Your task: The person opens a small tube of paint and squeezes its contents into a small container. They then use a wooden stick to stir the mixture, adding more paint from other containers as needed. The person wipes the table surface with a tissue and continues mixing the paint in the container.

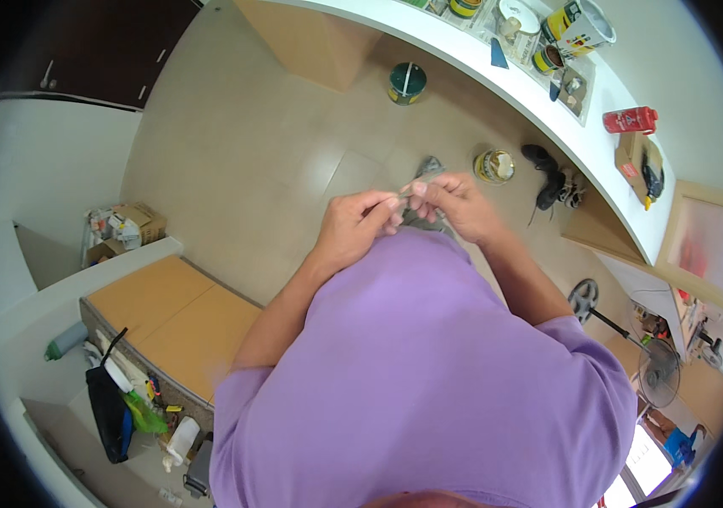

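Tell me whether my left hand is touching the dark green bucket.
Apart. The head view shows tiled floor between the left hand and the dark green bucket.

Printed labels appear on the white-and-yellow paint bucket, the red canister and the cardboard box on the desk. Smaller lettering is illegible.

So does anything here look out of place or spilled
The dark shoes beneath the white counter look untidy: they lie pointing different ways on the floor. I see no obvious spill.
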A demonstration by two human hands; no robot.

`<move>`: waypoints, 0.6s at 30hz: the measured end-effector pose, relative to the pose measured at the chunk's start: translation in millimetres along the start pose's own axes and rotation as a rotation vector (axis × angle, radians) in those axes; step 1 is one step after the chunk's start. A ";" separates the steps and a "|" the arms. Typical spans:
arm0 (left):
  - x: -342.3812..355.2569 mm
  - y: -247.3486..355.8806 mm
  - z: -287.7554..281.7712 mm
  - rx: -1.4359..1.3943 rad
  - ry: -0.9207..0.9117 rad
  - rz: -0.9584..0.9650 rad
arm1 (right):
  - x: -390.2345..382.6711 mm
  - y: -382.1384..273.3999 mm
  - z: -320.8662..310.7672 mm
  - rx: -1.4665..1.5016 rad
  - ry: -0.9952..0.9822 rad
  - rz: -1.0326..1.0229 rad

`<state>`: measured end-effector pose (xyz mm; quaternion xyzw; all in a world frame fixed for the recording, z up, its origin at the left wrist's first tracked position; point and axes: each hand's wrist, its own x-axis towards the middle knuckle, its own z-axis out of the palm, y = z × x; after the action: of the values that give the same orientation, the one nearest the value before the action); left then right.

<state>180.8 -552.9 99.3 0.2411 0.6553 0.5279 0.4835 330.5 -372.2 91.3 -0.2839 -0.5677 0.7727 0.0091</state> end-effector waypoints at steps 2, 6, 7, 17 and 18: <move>-29.9 -17.0 -16.4 -0.043 0.061 -0.002 | -2.7 4.5 29.6 -0.031 -0.019 0.038; -75.6 -38.3 -41.2 -0.149 0.149 0.045 | 0.1 -3.3 78.2 -0.083 -0.047 0.032; -83.6 -41.1 -45.6 -0.181 0.173 0.059 | 1.0 -3.5 86.2 -0.092 -0.060 0.035; -104.9 -39.6 -85.9 -0.152 0.159 0.039 | 2.8 -16.4 133.0 0.003 -0.022 0.023; -102.2 -36.9 -88.3 -0.153 0.157 0.053 | 6.0 -17.6 129.4 -0.024 -0.006 0.006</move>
<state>152.2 -690.0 101.7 0.1786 0.6422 0.6064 0.4335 261.9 -476.8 129.4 -0.2835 -0.5762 0.7666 0.0014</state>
